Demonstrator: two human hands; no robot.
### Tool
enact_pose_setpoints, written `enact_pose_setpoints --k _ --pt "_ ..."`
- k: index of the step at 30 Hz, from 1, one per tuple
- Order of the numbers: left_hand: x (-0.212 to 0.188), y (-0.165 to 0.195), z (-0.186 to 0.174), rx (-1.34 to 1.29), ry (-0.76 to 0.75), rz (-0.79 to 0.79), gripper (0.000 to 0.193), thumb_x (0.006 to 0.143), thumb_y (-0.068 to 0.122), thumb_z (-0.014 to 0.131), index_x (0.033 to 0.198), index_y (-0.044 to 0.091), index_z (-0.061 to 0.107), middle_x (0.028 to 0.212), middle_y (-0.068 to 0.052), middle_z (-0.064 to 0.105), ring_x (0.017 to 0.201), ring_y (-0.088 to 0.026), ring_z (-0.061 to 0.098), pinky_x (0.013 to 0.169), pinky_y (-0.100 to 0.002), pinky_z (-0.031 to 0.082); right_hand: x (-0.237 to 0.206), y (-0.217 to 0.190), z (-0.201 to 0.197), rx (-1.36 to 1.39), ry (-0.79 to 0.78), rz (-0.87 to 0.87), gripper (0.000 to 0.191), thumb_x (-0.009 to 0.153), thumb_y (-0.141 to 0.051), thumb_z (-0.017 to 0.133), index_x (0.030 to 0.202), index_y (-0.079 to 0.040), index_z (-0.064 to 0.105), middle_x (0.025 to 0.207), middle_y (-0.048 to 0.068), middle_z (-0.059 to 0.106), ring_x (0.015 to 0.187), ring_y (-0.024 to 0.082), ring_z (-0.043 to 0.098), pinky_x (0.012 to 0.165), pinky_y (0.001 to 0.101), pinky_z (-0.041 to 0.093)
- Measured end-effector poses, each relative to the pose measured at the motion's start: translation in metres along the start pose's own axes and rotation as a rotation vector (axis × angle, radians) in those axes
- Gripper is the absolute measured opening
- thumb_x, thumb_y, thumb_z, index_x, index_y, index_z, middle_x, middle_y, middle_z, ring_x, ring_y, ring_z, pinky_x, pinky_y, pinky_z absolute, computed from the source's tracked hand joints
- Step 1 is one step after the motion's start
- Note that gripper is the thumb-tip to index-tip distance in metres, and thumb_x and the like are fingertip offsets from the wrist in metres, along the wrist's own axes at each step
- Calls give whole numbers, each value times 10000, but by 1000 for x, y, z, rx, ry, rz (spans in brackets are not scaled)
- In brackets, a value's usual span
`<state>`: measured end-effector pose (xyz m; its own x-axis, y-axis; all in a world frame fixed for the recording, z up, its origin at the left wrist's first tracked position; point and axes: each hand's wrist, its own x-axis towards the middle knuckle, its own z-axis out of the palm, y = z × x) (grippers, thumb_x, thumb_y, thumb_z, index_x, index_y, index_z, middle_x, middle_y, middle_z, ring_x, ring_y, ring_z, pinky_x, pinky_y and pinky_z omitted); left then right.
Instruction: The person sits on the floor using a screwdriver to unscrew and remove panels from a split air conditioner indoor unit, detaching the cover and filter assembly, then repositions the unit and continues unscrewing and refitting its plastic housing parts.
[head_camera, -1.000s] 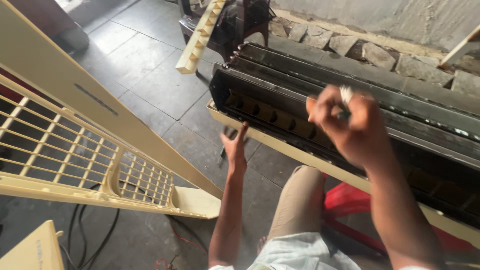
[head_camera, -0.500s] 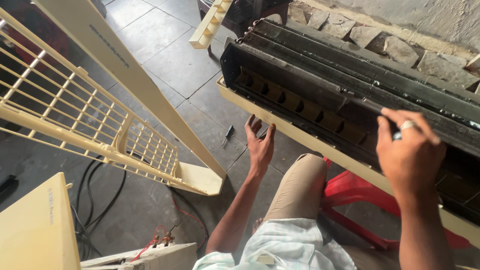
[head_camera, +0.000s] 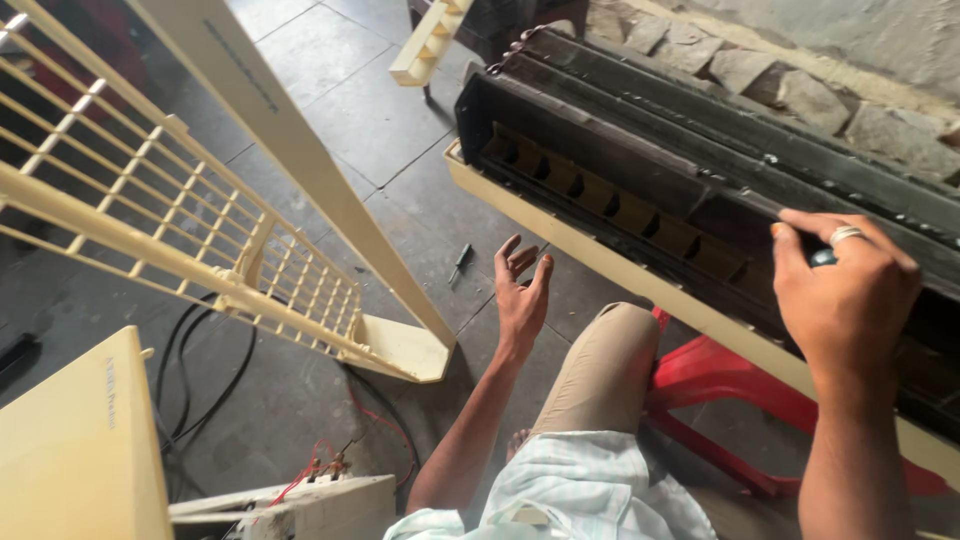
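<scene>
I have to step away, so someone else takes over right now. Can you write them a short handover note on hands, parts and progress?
Left hand: open, palm up, holding nothing, hovering over the tiled floor near a small screwdriver.
Right hand: fingers curled on top of the dark, opened air-conditioner unit, pinching something small and dark; what it is cannot be made out.
Done: the cream grille cover is off and stands to the left.
Left: the unit remains uncovered, its vanes exposed, with loose red wires lying on the floor.
</scene>
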<state>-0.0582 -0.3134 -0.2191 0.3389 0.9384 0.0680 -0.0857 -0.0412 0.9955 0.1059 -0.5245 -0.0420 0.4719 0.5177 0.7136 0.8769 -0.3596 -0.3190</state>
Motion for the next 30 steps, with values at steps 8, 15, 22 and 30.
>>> enact_pose_setpoints --k 8,15,22,30 --pt "-15 4 20 -115 -144 -53 560 952 207 698 1436 46 468 1271 -123 704 1233 -207 646 968 -332 532 -1 11 -6 40 -38 48 70 1026 -68 806 1094 -58 789 1081 116 759 1003 256 744 902 319 567" --pt "-27 42 23 -116 -188 26 369 957 144 679 1299 39 589 1209 -86 718 1110 -199 694 896 -335 558 -8 9 -18 41 15 23 171 959 -45 821 1120 -24 764 1162 137 747 1061 273 728 916 349 561" --pt "-5 104 85 148 -433 951 304 969 17 712 1256 60 619 1254 -128 667 1253 -337 601 1106 -446 471 -66 59 -99 -199 249 211 181 1035 -33 839 1183 -18 737 1203 112 730 1133 253 720 1007 352 564" --pt "-53 125 172 474 -430 1139 289 1015 185 766 1299 147 725 1322 -167 596 1303 -386 489 1193 -555 319 -86 103 -145 -326 248 313 256 879 -94 864 1111 -55 763 1081 122 712 966 298 712 824 370 576"
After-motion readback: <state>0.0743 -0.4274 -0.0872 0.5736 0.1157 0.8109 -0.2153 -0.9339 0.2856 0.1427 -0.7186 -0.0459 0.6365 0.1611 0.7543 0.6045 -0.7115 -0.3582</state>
